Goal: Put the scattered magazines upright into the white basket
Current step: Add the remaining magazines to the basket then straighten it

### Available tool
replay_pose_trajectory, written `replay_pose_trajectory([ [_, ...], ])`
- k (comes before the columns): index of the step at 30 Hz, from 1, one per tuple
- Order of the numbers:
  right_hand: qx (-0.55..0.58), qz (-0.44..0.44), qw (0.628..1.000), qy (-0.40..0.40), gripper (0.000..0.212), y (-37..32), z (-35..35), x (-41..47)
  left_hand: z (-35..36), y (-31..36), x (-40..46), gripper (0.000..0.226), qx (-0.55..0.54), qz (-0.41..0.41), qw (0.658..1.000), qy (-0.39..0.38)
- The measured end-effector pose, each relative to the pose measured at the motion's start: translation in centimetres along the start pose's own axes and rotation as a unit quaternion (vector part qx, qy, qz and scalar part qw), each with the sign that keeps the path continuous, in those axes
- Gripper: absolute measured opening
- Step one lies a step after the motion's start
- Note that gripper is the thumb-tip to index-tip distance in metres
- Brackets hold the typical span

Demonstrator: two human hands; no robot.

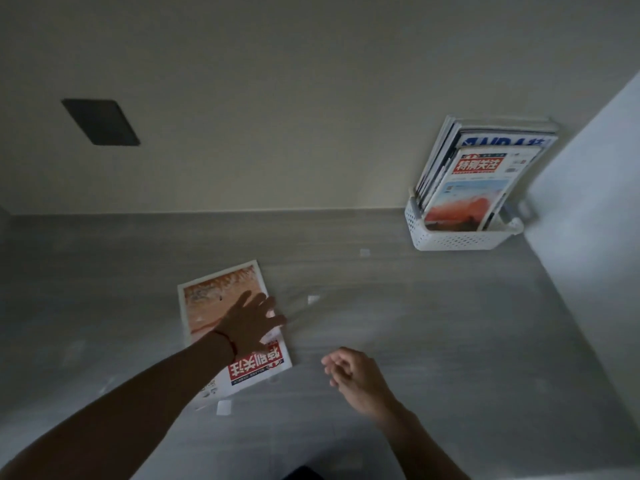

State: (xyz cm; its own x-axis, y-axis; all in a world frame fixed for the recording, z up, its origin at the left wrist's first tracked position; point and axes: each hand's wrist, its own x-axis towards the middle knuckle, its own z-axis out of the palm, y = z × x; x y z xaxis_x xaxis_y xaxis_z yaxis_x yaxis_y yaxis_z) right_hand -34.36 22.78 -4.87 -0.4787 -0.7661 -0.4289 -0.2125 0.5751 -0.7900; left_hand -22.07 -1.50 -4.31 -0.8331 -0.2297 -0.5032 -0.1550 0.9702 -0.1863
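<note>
One magazine [221, 306] flat under left hand [251, 325], fingers spread, nothing gripped; right hand [349, 372] empty, loosely curled. Pinch right edge, lift, stand in white basket [450, 239] far right.

Left arm stretched forward, left hand [251, 323] palm down, fingers spread and straight, red band at wrist. Right hand [351, 372] lower, fingers loosely curled, holding nothing.

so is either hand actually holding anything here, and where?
No grip yet. Left hand lies with spread fingers on the flat magazine, near its right edge. Right hand hovers loosely curled, holding nothing.
</note>
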Motion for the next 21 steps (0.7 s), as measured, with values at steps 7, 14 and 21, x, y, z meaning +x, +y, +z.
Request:
replay_pose_trajectory([
  [7, 0.048, 0.042, 0.996, 0.060, 0.022, 1.3, 0.1, -2.4, -3.5, 1.0, 1.0, 0.039, -0.013, 0.110, 0.981, 0.160],
  [14, 0.150, 0.049, 0.968, 0.196, 0.056, 0.7, -3.6, -2.6, -10.6, 5.1, 2.1, 0.025, -0.420, 0.037, 0.831, 0.362],
  [21, 0.273, -0.015, 0.911, 0.309, 0.035, -0.1, -14.8, -1.7, -18.8, 9.0, 4.8, 0.012, -0.686, -0.004, 0.636, 0.354],
])
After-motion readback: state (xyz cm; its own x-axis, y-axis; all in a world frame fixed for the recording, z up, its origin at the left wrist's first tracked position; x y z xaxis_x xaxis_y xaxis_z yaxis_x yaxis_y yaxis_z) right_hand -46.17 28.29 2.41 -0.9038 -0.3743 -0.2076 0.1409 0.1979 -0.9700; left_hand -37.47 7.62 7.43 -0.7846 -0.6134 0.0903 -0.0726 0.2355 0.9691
